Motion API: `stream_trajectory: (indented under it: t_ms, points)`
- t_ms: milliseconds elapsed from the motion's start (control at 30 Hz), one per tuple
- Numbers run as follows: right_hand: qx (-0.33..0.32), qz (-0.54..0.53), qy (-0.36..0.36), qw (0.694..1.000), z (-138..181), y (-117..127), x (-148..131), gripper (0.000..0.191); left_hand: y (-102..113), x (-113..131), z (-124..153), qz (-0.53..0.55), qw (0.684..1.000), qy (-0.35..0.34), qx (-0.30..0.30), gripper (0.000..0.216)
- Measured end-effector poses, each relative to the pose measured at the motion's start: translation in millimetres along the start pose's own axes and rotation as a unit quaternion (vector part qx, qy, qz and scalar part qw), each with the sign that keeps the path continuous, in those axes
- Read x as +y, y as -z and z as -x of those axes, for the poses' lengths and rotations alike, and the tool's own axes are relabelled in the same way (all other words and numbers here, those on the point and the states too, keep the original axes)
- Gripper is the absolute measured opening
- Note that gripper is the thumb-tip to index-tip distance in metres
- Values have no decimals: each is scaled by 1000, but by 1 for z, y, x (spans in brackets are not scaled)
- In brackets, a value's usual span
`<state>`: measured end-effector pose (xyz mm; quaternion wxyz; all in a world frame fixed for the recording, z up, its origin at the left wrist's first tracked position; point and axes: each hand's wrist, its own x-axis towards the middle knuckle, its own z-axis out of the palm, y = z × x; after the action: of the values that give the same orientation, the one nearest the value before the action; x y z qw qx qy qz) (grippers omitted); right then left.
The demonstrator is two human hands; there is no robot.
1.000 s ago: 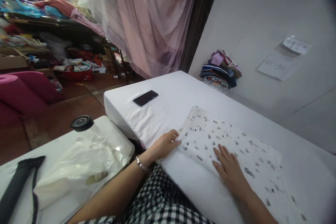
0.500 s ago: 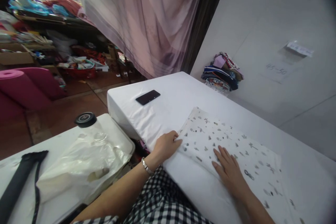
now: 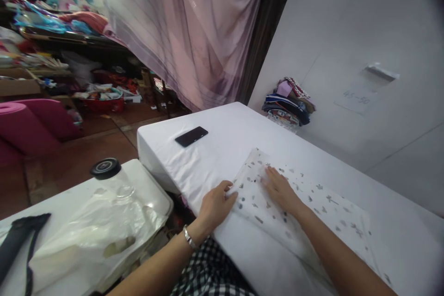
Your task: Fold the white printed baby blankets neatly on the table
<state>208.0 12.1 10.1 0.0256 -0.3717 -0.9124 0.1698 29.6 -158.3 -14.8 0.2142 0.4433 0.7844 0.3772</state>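
A white cloth with small dark prints [image 3: 322,199] lies flat on a white-covered table [image 3: 222,143]. My left hand [image 3: 215,203] grips the cloth's near left edge, fingers curled round it. My right hand [image 3: 280,188] lies flat on the cloth near its left end, fingers stretched out. A bracelet sits on my left wrist.
A black phone [image 3: 191,136] lies on the table's far left part. A folded stack of clothes [image 3: 289,104] sits at the wall. To the left, a lower white surface holds a clear plastic bag [image 3: 93,226], a black-capped jar [image 3: 105,168] and a black strap [image 3: 17,240].
My right hand has slid left and away along the cloth, toward its left end. My left hand stays at the near edge. The view has shifted slightly.
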Motion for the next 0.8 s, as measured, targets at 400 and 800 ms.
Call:
stream_trajectory:
  t_ms: [400, 800]
  points:
    - [3, 103, -34, 994, -109, -35, -4, 70, -4, 1, -3, -83, 996, 14, -28, 22]
    - [-3, 82, -62, 995, -114, -37, -12, 76, -3, 2, -4, -114, 993, 10, -36, 23]
